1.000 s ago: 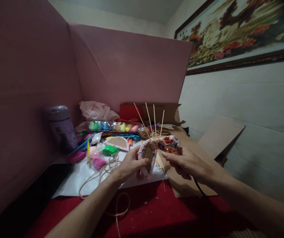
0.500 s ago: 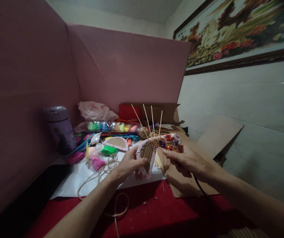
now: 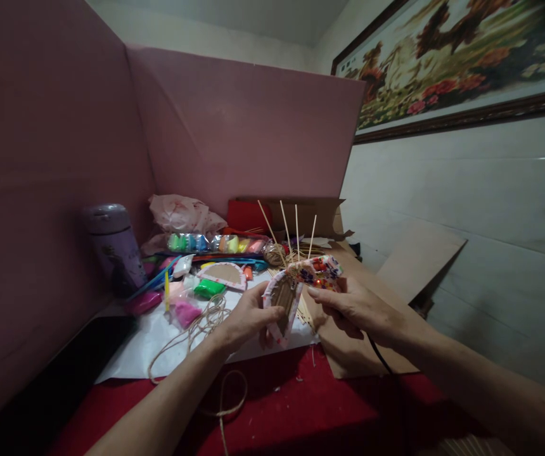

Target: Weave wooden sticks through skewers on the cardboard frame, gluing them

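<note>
"Your L hand (image 3: 246, 315)?"
"Bent in a grip, thumb (image 3: 272, 313) on top, pointing R."
"& R hand (image 3: 348, 307)?"
"Fingers (image 3: 348, 327) curled under, top digit (image 3: 324, 296) pointing L."
"Forearms (image 3: 172, 389)?"
"Both bare, stretched fwd & angled in; my hands near e/o, not touching."

Over on the left stands a cylindrical lilac flask (image 3: 118, 256), and beyond it rises a broad dusky-pink panel (image 3: 248, 126); high on the white tiled wall (image 3: 500, 196), right, hangs a dark-framed rectangular painting (image 3: 448, 66) with red and pink flowers.
</note>
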Motion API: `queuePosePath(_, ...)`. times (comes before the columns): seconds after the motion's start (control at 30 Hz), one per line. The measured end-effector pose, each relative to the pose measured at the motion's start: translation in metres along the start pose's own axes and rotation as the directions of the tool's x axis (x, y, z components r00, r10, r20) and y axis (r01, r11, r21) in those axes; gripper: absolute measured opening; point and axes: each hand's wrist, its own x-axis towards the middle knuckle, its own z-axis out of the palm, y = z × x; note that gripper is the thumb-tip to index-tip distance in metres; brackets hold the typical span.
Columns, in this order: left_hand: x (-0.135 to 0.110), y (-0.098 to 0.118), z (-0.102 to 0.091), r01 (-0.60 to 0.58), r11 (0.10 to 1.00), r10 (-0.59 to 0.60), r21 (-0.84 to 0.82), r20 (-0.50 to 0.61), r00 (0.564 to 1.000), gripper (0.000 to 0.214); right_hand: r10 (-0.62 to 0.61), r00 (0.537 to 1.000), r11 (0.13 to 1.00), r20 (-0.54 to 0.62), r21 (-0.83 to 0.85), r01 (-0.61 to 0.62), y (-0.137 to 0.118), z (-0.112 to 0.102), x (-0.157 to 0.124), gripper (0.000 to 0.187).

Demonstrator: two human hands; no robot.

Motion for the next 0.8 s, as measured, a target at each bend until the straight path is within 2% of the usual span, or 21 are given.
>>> queuePosePath(0.47,-0.001,0.004,0.002,0.006,1.0,-0.006,-0.017,-0.027,1.0,0.047,0.067,0.998,0.997,-0.014,0.041,-0.067,0.006,-0.003,0.005,0.035)
queuePosePath(0.8,0.0,0.002,0.001,-0.006,1.0,0.006,0.012,-0.006,1.0,0.046,-0.014,1.0,1.0,0.008,-0.011,0.014,0.011,0.002,0.002,0.04)
